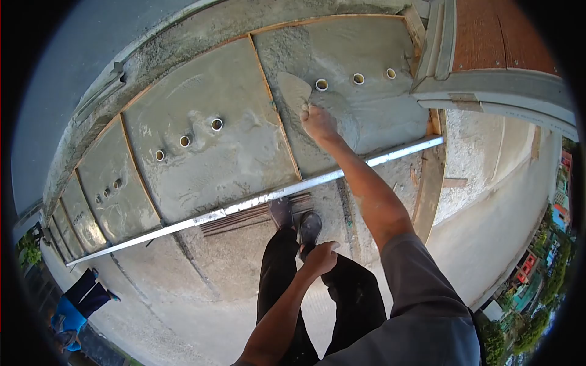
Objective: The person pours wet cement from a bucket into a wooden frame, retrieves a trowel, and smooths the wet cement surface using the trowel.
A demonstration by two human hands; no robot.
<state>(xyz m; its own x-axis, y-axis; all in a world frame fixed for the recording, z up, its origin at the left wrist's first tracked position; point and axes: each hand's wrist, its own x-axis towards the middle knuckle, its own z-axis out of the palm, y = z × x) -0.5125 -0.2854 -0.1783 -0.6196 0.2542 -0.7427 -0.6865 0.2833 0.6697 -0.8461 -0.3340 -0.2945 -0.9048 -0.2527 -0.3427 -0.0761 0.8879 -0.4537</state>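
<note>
- Holds a small trowel (294,89) in the right hand (319,122), with fingers closed tight around the handle end.
- Shows a flat, pale grey blade, with wet mud-like smears; hides most of the handle under the fingers.
- Points away from the body and a bit to the left, toward the far left corner of the wet cement panel (381,46).
- Runs longways on a slant, from the fist out to the wide blade; leans the same way as the thin wood strip (262,70), more or less.
- Sits near the left edge of that panel, about halfway between the far edge and the near edge.
- Looks low and flat over the wet cement; cannot tell about touching all along.
- Comes just left of the closest white pipe ring (321,85), with two more rings (358,78) in a row toward the right edge.
- Keeps the left hand (320,259) low, in front of the legs, with fingers curled in and narrow; cannot tell about anything tucked inside.
- Has a long silver bar (262,198) along the near edge, close to two dark shoes (310,227).
</note>
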